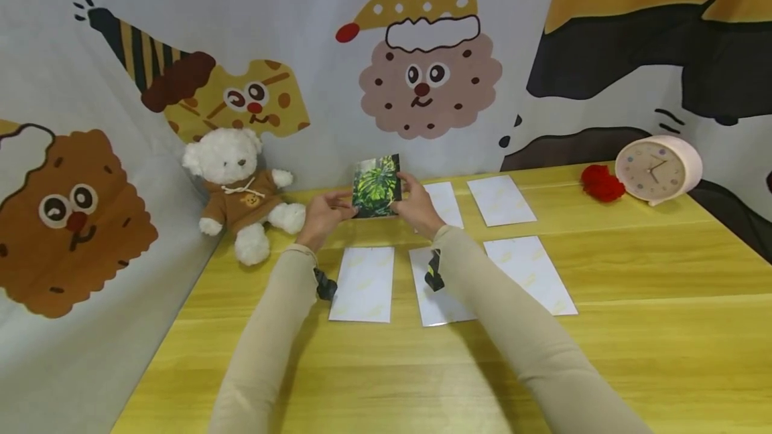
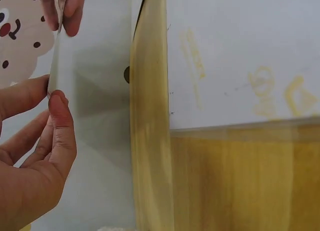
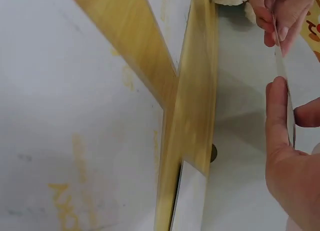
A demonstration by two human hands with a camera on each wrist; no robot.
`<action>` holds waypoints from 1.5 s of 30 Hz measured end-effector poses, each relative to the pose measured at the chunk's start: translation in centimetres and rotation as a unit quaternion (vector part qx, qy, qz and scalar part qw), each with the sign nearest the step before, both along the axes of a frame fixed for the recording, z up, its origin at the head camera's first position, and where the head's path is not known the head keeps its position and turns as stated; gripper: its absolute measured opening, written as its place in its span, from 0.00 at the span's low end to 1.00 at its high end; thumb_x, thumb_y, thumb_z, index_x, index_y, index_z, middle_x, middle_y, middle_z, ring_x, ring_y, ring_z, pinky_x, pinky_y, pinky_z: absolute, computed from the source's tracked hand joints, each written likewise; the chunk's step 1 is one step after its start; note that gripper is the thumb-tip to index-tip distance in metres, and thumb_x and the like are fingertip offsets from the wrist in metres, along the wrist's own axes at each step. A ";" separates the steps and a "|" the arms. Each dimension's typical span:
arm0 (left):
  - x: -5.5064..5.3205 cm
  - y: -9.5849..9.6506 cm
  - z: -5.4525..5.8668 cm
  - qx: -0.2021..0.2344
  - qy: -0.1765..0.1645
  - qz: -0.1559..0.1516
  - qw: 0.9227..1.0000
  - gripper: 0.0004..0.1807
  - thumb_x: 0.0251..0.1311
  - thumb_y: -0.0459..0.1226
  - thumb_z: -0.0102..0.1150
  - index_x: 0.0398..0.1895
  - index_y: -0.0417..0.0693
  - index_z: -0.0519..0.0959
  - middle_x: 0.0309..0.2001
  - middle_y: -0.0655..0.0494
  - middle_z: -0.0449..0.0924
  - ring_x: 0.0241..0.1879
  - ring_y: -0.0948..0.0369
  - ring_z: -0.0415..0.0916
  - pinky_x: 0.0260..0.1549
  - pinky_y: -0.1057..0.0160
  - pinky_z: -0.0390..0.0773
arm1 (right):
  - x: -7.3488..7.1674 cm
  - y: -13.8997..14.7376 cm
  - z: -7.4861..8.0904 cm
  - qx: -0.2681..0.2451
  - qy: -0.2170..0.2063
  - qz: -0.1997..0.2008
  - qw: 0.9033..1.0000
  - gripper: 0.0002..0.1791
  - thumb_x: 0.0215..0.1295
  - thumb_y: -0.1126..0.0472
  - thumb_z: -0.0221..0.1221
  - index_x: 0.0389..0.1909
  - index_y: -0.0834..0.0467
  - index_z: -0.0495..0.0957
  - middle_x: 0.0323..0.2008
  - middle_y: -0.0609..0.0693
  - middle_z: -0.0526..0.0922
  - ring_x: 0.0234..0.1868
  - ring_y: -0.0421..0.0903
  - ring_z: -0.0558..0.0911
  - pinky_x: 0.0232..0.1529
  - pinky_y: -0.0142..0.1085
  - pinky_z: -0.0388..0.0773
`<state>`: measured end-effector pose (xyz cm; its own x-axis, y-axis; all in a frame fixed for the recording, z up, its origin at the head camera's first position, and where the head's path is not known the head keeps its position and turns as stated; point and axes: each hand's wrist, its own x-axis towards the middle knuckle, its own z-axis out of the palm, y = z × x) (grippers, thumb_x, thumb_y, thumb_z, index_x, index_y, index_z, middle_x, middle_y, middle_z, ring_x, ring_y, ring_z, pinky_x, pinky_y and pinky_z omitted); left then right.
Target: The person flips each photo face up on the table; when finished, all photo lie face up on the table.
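Note:
Above the back of the table, both hands hold up a photo print of green leaves, its picture side facing the head camera. My left hand pinches its left edge between thumb and fingers. At the opposite edge, my right hand pinches it the same way. Both wrist views catch the print edge-on, as a thin sheet. In the left wrist view, the left hand has its thumb on one face and fingers on the other. Several white sheets with faint yellow lettering, among them a front-left sheet, lie below.
A front-middle sheet lies partly under the right sleeve, beside a front-right sheet. Behind them are two more, including a back-right sheet. A white teddy bear sits left; a red flower-like object and pink clock stand right.

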<state>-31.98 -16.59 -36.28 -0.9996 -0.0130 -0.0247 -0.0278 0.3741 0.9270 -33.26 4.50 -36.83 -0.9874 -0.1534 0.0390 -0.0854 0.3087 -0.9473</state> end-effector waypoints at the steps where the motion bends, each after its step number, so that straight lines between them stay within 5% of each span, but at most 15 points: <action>1: 0.0 -0.1 0.0 0.000 0.001 -0.001 1.000 0.26 0.60 0.31 0.68 0.63 0.48 0.79 0.48 0.46 0.82 0.45 0.53 0.80 0.59 0.46 0.80 | 0.0 -0.1 -0.1 0.010 0.000 0.000 1.000 0.46 0.60 0.71 0.57 0.79 0.49 0.53 0.70 0.60 0.65 0.24 0.45 0.73 0.30 0.37 0.74; 8: -0.1 -0.5 -0.3 -0.028 -0.008 -0.008 1.000 0.25 0.61 0.32 0.68 0.63 0.48 0.79 0.48 0.45 0.82 0.50 0.49 0.79 0.58 0.45 0.80 | -0.3 -0.3 -0.6 0.097 -0.008 0.024 0.995 0.44 0.62 0.69 0.59 0.79 0.54 0.53 0.65 0.62 0.70 0.39 0.52 0.86 0.37 0.39 0.84; 13: -0.2 -0.5 -0.6 -0.062 -0.032 -0.013 0.997 0.25 0.62 0.32 0.67 0.63 0.48 0.79 0.48 0.43 0.82 0.52 0.48 0.80 0.56 0.48 0.82 | -0.6 -0.6 -0.9 0.207 0.020 0.043 0.977 0.43 0.59 0.68 0.60 0.76 0.60 0.58 0.66 0.64 0.75 0.51 0.54 0.82 0.48 0.42 0.82; 18: -0.6 -0.3 -1.0 -0.103 -0.037 -0.010 0.994 0.24 0.59 0.31 0.69 0.61 0.45 0.80 0.45 0.43 0.83 0.42 0.52 0.84 0.45 0.55 0.85 | -0.8 -0.9 -1.2 0.278 0.028 0.057 0.958 0.39 0.58 0.67 0.60 0.74 0.64 0.63 0.64 0.64 0.78 0.43 0.52 0.77 0.43 0.40 0.76; 21: -0.8 -0.2 -1.3 -0.135 -0.028 -0.013 0.990 0.24 0.57 0.31 0.70 0.59 0.43 0.81 0.43 0.42 0.85 0.35 0.56 0.83 0.35 0.63 0.83 | -1.1 -1.0 -1.6 0.293 0.030 0.058 0.954 0.38 0.59 0.67 0.60 0.72 0.65 0.64 0.63 0.64 0.78 0.41 0.52 0.77 0.43 0.40 0.77; 25: -1.0 0.0 -1.5 -0.172 -0.024 -0.020 0.985 0.24 0.55 0.32 0.71 0.57 0.42 0.82 0.41 0.43 0.87 0.32 0.58 0.82 0.28 0.69 0.78 | -1.4 -1.2 -2.0 0.307 0.027 0.057 0.950 0.37 0.59 0.67 0.61 0.72 0.67 0.65 0.67 0.65 0.74 0.51 0.55 0.79 0.50 0.43 0.80; 30: -0.9 0.1 -1.5 -0.211 -0.026 -0.018 0.977 0.23 0.55 0.34 0.73 0.55 0.43 0.83 0.40 0.44 0.88 0.33 0.55 0.85 0.29 0.66 0.80 | -1.7 -1.6 -2.4 0.331 0.023 0.057 0.942 0.37 0.60 0.66 0.62 0.72 0.66 0.65 0.65 0.65 0.76 0.47 0.55 0.80 0.45 0.42 0.78; 36: -1.1 0.3 -1.6 -0.253 -0.027 -0.014 0.967 0.21 0.53 0.36 0.74 0.53 0.44 0.85 0.36 0.45 0.90 0.32 0.55 0.87 0.34 0.62 0.85 | -2.0 -2.1 -2.9 0.360 0.025 0.054 0.931 0.35 0.62 0.63 0.63 0.70 0.65 0.68 0.65 0.63 0.76 0.57 0.57 0.81 0.54 0.46 0.82; 45: -1.1 0.3 -1.6 -0.303 -0.022 -0.023 0.953 0.20 0.53 0.36 0.74 0.50 0.42 0.86 0.34 0.46 0.90 0.33 0.54 0.89 0.39 0.58 0.87 | -1.8 -2.9 -2.6 0.383 0.000 0.057 0.922 0.25 0.64 0.63 0.60 0.62 0.63 0.76 0.59 0.61 0.81 0.43 0.52 0.82 0.40 0.41 0.80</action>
<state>-33.12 -16.25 -37.83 -0.9977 0.0048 -0.0682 -0.0328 0.8413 0.5395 -35.09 1.59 -39.40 -0.9632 -0.2389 -0.1234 -0.1592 0.8765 -0.4542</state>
